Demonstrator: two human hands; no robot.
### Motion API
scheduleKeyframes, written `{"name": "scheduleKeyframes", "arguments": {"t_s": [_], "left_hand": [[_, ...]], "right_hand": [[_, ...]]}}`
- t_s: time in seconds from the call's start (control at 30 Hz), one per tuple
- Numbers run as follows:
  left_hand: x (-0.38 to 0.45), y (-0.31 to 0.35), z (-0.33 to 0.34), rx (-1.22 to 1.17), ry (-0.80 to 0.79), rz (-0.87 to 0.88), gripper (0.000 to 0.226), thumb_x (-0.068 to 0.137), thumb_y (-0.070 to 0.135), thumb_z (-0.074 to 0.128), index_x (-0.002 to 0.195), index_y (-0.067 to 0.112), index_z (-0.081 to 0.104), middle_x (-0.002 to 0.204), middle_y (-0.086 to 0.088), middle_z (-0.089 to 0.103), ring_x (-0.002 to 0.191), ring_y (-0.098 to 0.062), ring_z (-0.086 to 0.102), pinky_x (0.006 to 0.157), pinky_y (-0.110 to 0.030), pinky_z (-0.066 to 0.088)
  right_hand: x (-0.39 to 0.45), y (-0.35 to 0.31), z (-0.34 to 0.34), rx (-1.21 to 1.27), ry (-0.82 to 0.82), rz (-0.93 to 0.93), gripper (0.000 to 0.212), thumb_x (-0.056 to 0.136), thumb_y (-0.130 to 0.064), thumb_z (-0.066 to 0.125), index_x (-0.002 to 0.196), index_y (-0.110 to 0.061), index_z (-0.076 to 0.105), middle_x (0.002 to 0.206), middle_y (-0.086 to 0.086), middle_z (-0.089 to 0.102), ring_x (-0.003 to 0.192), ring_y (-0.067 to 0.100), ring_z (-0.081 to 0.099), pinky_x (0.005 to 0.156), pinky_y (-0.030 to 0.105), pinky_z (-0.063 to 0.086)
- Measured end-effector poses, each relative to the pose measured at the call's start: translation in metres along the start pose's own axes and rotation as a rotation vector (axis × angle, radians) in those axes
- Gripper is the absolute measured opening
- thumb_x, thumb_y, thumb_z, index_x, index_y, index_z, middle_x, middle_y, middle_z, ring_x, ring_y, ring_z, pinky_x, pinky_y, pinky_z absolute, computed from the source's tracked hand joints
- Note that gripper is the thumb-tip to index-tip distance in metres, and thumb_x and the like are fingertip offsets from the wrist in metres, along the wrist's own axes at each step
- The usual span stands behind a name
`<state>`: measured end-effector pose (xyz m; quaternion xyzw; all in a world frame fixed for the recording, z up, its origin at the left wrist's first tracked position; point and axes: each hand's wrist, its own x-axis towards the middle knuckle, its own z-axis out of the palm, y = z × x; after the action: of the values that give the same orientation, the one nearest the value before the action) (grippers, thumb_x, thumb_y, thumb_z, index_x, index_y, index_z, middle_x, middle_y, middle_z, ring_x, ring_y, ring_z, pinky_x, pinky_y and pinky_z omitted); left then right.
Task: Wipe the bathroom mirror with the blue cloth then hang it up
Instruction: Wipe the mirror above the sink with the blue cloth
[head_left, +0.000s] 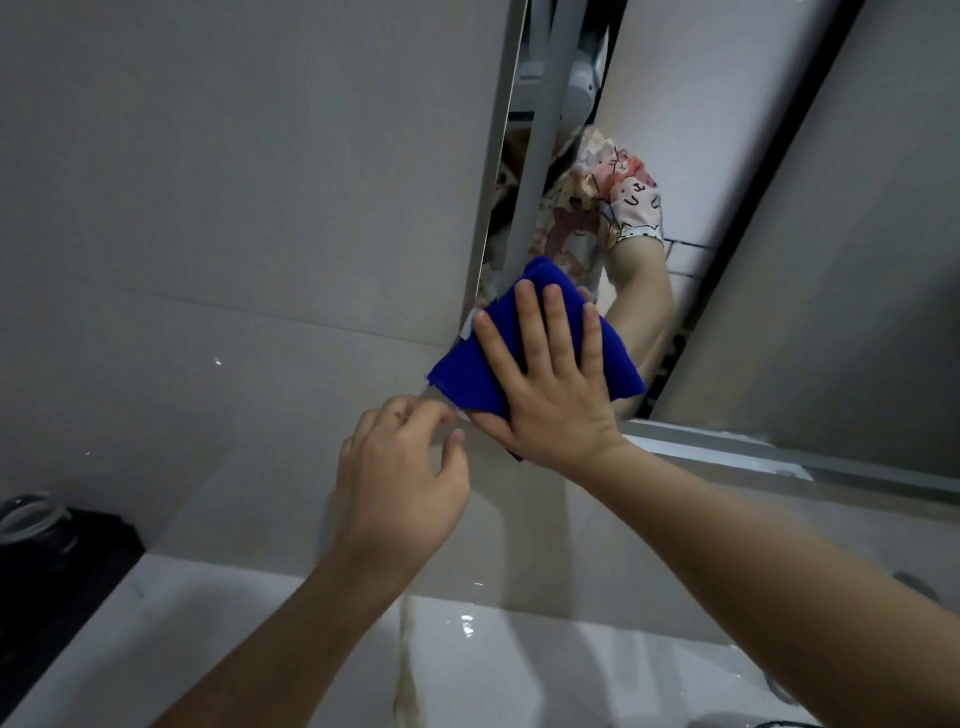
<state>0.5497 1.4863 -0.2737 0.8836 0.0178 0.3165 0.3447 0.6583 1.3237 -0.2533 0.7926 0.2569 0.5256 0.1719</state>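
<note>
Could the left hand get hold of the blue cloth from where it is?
Probably yes. The left hand hovers just beside the blue cloth, whose lower-left corner sticks out free from under the right hand.

No readable text, label, brand or number shows anywhere; the patterned sleeve (631, 200) reflected above the right hand (558, 384) may carry marks, too blurred to read.

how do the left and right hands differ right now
The right hand lies flat with straight, spread fingers, pressing the blue cloth against the mirror. The left hand sits lower, fingers loosely curled, its fingertips at the cloth's lower corner near the mirror's edge; whether it pinches anything is unclear. Both are bare and raised at the mirror's lower corner.
</note>
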Motion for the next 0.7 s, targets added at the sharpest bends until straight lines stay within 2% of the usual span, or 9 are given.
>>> {"name": "scheduleKeyframes", "arguments": {"t_s": [0.17, 0.43, 0.6, 0.7], "left_hand": [[0.007, 0.006, -0.019, 0.002, -0.012, -0.009, 0.006, 0.088, 0.026, 0.063, 0.095, 0.027, 0.065, 0.102, 0.007, 0.062, 0.097, -0.017, 0.051, 0.08, -0.039, 0.045], [0.027, 0.033, -0.039, 0.057, 0.055, 0.033, 0.011, 0.087, 0.026, 0.064, 0.097, 0.025, 0.067, 0.102, 0.005, 0.063, 0.098, -0.022, 0.054, 0.082, -0.041, 0.047], [0.026, 0.054, -0.036, 0.066, 0.08, 0.083, 0.011, 0.089, 0.026, 0.062, 0.097, 0.025, 0.068, 0.102, 0.008, 0.063, 0.1, -0.02, 0.054, 0.082, -0.04, 0.047], [0.022, 0.07, -0.028, 0.057, 0.072, 0.108, 0.017, 0.089, 0.033, 0.054, 0.097, 0.025, 0.067, 0.102, 0.008, 0.064, 0.099, -0.019, 0.054, 0.081, -0.039, 0.047]], "right_hand": [[0.034, -0.001, -0.012, 0.051, 0.031, 0.006, 0.101, 0.09, -0.088, 0.033, 0.162, -0.018, 0.031, 0.167, 0.022, 0.013, 0.156, 0.041, 0.009, 0.125, 0.062, 0.003], [0.062, 0.025, -0.023, 0.059, 0.095, -0.061, 0.077, 0.102, -0.069, 0.035, 0.162, -0.021, 0.031, 0.169, 0.014, 0.021, 0.157, 0.033, 0.016, 0.127, 0.057, 0.008], [0.054, 0.054, -0.023, 0.076, 0.146, -0.144, 0.075, 0.101, -0.068, 0.039, 0.161, -0.023, 0.035, 0.168, 0.012, 0.027, 0.156, 0.031, 0.022, 0.126, 0.055, 0.017], [0.042, 0.074, -0.025, 0.066, 0.134, -0.13, 0.075, 0.101, -0.069, 0.039, 0.161, -0.024, 0.034, 0.168, 0.012, 0.026, 0.157, 0.031, 0.02, 0.127, 0.055, 0.015]]}}
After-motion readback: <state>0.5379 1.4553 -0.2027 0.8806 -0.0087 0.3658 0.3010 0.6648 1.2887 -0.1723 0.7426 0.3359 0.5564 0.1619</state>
